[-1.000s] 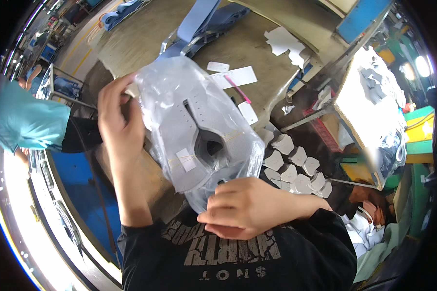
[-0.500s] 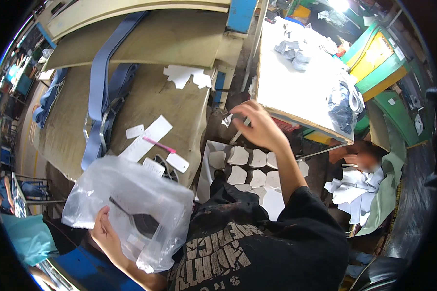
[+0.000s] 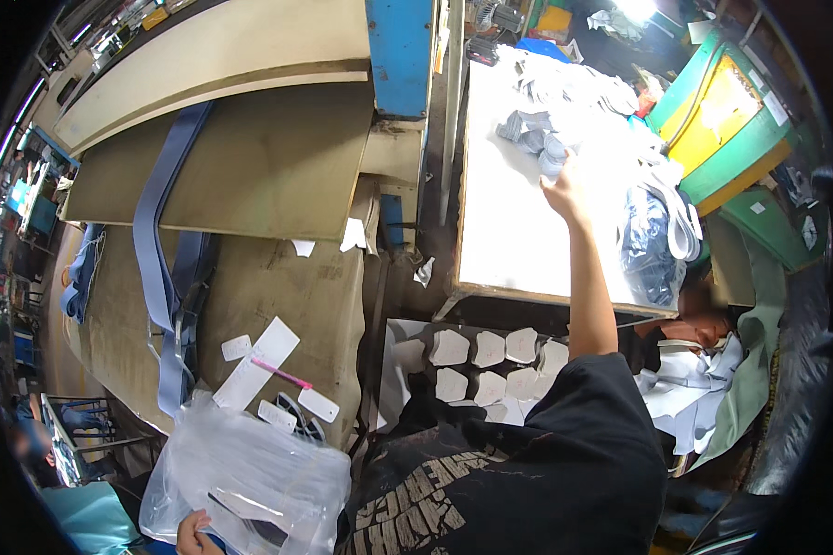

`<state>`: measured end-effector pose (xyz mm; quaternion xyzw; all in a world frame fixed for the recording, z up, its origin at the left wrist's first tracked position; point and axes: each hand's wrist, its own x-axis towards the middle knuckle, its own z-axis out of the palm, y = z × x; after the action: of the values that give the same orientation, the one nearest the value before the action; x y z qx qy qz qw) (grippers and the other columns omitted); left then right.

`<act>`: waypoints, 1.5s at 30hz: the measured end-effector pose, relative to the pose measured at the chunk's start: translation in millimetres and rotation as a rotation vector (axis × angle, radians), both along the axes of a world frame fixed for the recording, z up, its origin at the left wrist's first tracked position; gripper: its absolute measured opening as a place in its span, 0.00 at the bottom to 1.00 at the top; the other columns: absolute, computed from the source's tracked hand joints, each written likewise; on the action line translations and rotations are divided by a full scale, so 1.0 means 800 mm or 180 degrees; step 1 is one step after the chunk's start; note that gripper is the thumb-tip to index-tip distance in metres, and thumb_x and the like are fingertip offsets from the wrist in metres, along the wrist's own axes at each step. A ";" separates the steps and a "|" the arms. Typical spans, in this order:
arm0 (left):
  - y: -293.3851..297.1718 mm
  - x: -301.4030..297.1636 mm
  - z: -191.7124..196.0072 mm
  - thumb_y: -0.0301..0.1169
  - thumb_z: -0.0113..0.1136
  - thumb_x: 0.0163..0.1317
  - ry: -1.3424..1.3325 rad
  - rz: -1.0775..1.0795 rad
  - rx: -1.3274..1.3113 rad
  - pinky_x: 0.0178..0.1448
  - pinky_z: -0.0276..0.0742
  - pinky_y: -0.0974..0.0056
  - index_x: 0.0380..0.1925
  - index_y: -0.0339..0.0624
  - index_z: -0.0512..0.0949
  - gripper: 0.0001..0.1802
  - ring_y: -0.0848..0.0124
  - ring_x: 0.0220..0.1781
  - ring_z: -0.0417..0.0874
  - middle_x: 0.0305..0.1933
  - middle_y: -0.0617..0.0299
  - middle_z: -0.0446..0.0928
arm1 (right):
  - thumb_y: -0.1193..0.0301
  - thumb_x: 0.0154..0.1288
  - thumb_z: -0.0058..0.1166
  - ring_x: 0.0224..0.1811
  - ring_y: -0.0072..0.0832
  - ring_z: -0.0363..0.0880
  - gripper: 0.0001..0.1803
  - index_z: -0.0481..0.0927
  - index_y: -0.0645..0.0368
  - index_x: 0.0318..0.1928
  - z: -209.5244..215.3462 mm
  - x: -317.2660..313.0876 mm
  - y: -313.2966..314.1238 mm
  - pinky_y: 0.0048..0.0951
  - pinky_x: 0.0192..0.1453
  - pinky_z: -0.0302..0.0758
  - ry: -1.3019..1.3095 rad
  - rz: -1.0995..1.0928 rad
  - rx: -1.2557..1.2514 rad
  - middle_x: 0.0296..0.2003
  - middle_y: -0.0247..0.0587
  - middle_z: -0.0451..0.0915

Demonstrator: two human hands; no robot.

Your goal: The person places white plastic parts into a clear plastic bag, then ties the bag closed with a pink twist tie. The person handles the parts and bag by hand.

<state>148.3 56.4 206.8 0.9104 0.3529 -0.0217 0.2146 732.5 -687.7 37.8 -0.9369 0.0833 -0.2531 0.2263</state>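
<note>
At the lower left, my left hand [image 3: 194, 534] grips the edge of a clear plastic bag [image 3: 250, 462]. Inside the bag lie flat pieces, one white and one dark, blurred by the plastic. My right arm stretches out over the white table [image 3: 504, 236]. There my right hand [image 3: 565, 191] has its thumb and fingers around the near end of a bundle of grey cut pieces [image 3: 553, 155]. More grey pieces [image 3: 525, 129] lie against it on the left.
A pink pen [image 3: 282, 374] and a white strip [image 3: 257, 363] lie on the brown work surface [image 3: 278, 287] beside blue bands [image 3: 162, 222]. Several pale cut pieces [image 3: 451, 347] sit in rows below the white table. Another person [image 3: 690, 328] is at the right by white pieces.
My right hand has moved forward and right from beside the table to the grey bundle. The view has shifted, and the bag with my left hand appears lower.
</note>
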 end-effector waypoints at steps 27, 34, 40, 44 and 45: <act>-0.450 0.548 -0.163 0.23 0.53 0.78 -0.0458 -0.2185 -0.3715 0.69 0.77 0.62 0.62 0.35 0.82 0.17 0.69 0.61 0.85 0.55 0.57 0.86 | 0.65 0.56 0.77 0.56 0.37 0.78 0.32 0.82 0.46 0.63 -0.053 -0.005 -0.035 0.48 0.62 0.71 -0.1079 0.0084 -0.2180 0.51 0.39 0.78; -0.661 0.643 -0.308 0.32 0.58 0.73 -0.0910 -0.2690 -0.1188 0.85 0.59 0.37 0.78 0.51 0.71 0.33 0.35 0.86 0.56 0.84 0.41 0.60 | 0.65 0.58 0.79 0.57 0.46 0.77 0.33 0.81 0.51 0.63 -0.074 -0.111 -0.042 0.49 0.62 0.76 0.0493 0.0933 -0.0825 0.54 0.48 0.76; -0.690 0.656 -0.345 0.41 0.57 0.70 -0.0910 -0.3231 0.0302 0.82 0.59 0.29 0.80 0.58 0.71 0.36 0.36 0.91 0.47 0.90 0.41 0.51 | 0.54 0.62 0.80 0.67 0.59 0.75 0.49 0.71 0.52 0.79 -0.039 0.022 -0.129 0.53 0.73 0.74 -0.0256 -0.0032 -0.0230 0.65 0.62 0.72; -0.693 0.656 -0.340 0.40 0.57 0.69 -0.1030 -0.3208 0.0345 0.81 0.61 0.27 0.80 0.57 0.72 0.37 0.35 0.91 0.46 0.90 0.41 0.51 | 0.45 0.54 0.83 0.74 0.64 0.71 0.61 0.65 0.48 0.84 -0.039 0.130 -0.155 0.53 0.76 0.74 0.0271 -0.0423 -0.0049 0.69 0.71 0.69; -0.693 0.657 -0.338 0.39 0.58 0.67 -0.0972 -0.3212 0.0360 0.79 0.63 0.26 0.80 0.58 0.71 0.38 0.34 0.91 0.49 0.90 0.41 0.52 | 0.45 0.53 0.83 0.76 0.65 0.69 0.62 0.66 0.47 0.84 -0.043 0.144 -0.158 0.54 0.76 0.74 0.0521 -0.0454 0.0085 0.69 0.73 0.69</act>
<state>673.7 -498.1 -63.3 0.9701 -0.1637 0.0296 0.1769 847.7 -814.1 3.0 -0.9430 0.1714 -0.1901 0.2126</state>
